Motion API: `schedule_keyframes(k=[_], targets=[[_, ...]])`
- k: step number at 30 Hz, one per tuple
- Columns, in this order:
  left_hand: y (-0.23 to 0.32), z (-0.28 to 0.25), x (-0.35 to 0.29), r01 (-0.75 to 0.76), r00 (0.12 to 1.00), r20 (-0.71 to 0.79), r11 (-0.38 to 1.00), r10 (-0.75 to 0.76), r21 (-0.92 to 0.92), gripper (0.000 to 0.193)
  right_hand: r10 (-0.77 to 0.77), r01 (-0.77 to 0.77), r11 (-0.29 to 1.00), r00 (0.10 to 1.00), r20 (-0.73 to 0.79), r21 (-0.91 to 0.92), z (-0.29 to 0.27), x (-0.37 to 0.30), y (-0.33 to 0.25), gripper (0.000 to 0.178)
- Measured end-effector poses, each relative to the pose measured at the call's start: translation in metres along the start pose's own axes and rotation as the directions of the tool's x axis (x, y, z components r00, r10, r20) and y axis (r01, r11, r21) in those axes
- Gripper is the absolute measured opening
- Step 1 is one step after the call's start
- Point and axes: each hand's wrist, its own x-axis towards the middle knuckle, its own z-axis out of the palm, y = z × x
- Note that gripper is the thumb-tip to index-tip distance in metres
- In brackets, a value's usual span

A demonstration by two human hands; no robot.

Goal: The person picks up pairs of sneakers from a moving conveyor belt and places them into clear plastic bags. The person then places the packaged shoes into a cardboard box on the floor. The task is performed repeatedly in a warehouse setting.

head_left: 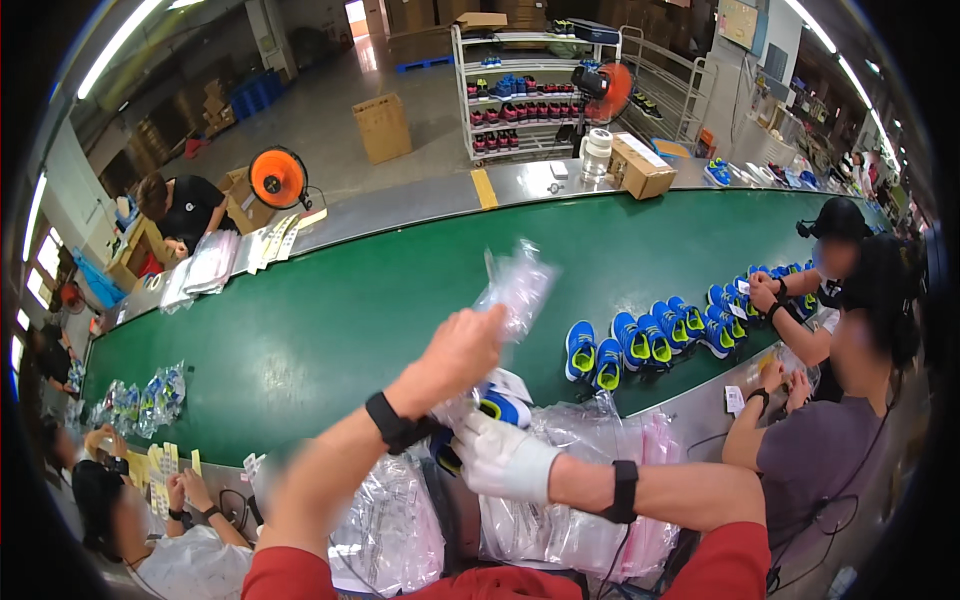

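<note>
In the head view, the bare left hand (462, 350) is gripping a clear plastic bag (525, 288) in a narrow, curled hold, and the bag is sticking up beyond the knuckles (motion is blurring its outline). The white-gloved right hand (505, 458) is holding a blue sneaker (510, 409) with a lime-green lining, fingers bent against it; the sneaker is sitting just below the left hand, partly hidden, near the close edge of the green conveyor belt (380, 290). Two piles of clear bags are lying below the hands, a left pile (388, 525) and a right pile (590, 535). Matching sneakers (655, 338) are standing on the belt to the right, near two co-workers (815, 440).
</note>
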Motion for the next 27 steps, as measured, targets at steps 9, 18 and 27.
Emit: schedule_keyframes(k=[9, 18, 27], targets=[[0.005, -0.027, -0.06, -0.041, 0.932, 0.363, 0.998, 0.02, 0.05, 0.024, 0.655, -0.669, 0.663, 0.735, 0.172, 0.336, 0.038, -0.026, 0.044, 0.022], [0.032, 0.034, -0.074, 0.067, 0.998, 0.009, 0.94, -0.067, -0.335, 0.017, 0.749, -0.196, -0.146, 0.618, 0.238, 0.97, 0.141, -0.019, 0.003, 0.029], [0.064, 0.014, -0.062, -0.078, 0.818, 0.534, 0.96, 0.215, -0.268, 0.043, 0.837, -0.172, -0.176, 0.492, 0.239, 0.969, 0.165, 0.021, 0.014, 0.042]])
